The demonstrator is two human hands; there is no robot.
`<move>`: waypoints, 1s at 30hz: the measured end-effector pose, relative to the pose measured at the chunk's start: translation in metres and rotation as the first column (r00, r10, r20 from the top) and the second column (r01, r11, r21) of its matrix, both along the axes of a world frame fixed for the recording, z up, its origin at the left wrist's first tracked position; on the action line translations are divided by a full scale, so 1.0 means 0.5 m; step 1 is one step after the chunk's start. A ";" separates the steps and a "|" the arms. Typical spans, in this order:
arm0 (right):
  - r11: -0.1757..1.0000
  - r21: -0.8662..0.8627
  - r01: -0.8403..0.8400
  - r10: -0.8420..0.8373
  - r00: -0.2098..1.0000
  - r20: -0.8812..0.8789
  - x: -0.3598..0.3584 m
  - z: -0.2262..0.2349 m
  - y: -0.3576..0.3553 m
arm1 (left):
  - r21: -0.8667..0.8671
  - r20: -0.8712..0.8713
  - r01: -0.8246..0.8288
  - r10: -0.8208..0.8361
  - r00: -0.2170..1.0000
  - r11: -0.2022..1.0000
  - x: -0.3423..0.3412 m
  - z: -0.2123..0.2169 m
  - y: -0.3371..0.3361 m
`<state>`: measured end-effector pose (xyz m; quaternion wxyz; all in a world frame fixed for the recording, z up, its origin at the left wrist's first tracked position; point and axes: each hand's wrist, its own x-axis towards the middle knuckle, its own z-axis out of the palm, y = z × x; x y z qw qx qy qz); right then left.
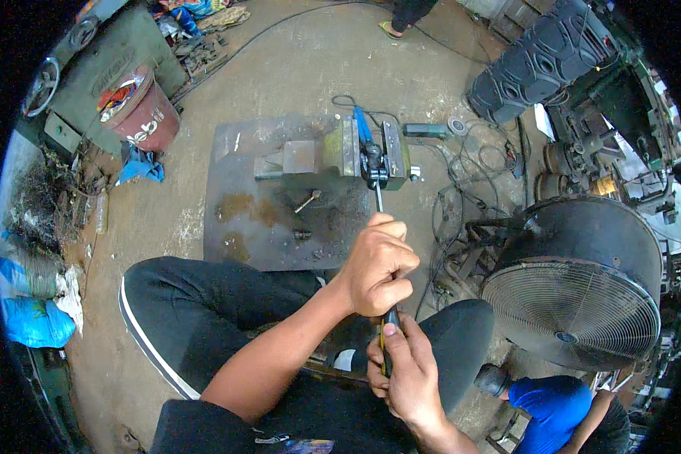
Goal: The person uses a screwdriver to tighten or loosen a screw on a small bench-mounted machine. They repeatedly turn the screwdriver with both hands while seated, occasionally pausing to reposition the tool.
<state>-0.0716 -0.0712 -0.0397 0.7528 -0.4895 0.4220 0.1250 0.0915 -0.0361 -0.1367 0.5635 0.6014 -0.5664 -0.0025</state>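
My left hand (378, 266) is a closed fist around a screwdriver-like tool, whose thin metal shaft (379, 198) sticks out beyond it. Behind it, my right hand (408, 363) wraps the tool's black-and-yellow handle (387, 352). The shaft's far end reaches a dark metal part (373, 157) between the jaws of a bench vise (331, 155); whether the tip touches it or enters it I cannot tell. A blue, handle-like piece (362, 123) stretches away behind that part. On the dark metal plate (227, 174) under the vise lie a bolt-like piece (308, 200) and a small dark cylindrical part (301, 234).
A green angle grinder (425, 130) and tangled cables (461, 189) lie right of the vise. A big drum fan (575, 303) stands at the right, near a person in blue trousers (548, 401). A red bucket (151, 125) is far left; another person's foot (390, 30) shows at the top.
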 end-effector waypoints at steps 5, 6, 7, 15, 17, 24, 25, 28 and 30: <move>0.999 0.007 0.043 -0.044 0.988 0.149 0.005 0.016 -0.003 | 0.037 -0.094 -0.138 0.141 0.986 0.990 -0.004 0.005 -0.003; 0.999 0.031 0.037 -0.039 0.998 0.049 0.005 0.021 0.000 | -0.026 -0.070 -0.073 0.071 0.995 0.997 -0.004 0.006 -0.002; 0.998 0.049 0.026 -0.024 0.999 -0.046 0.008 0.023 0.002 | -0.087 -0.035 -0.008 0.005 0.999 0.996 -0.002 0.007 -0.002; 1.000 0.015 0.018 -0.018 0.999 0.026 0.001 0.003 0.005 | -0.032 -0.026 -0.007 0.006 1.000 0.999 -0.002 -0.009 0.003; 0.998 -0.058 0.025 -0.017 0.991 0.132 -0.004 -0.003 0.002 | 0.029 -0.060 -0.098 0.099 0.993 0.995 -0.003 -0.016 0.003; 0.999 -0.051 0.010 0.000 0.982 0.191 -0.002 -0.007 -0.002 | 0.088 -0.035 -0.107 0.110 0.993 0.990 0.006 -0.011 -0.001; 0.996 -0.079 0.038 -0.016 0.963 0.271 -0.002 -0.008 -0.003 | 0.141 -0.065 -0.171 0.181 0.981 0.975 0.007 -0.006 -0.002; 1.000 -0.018 0.015 -0.013 0.995 0.102 -0.001 -0.015 -0.008 | 0.036 -0.005 -0.071 0.072 0.997 0.997 0.004 0.000 -0.004; 0.999 0.043 -0.001 0.001 1.000 0.018 -0.003 -0.019 -0.010 | -0.002 0.007 -0.005 0.005 1.000 1.000 0.002 0.003 -0.004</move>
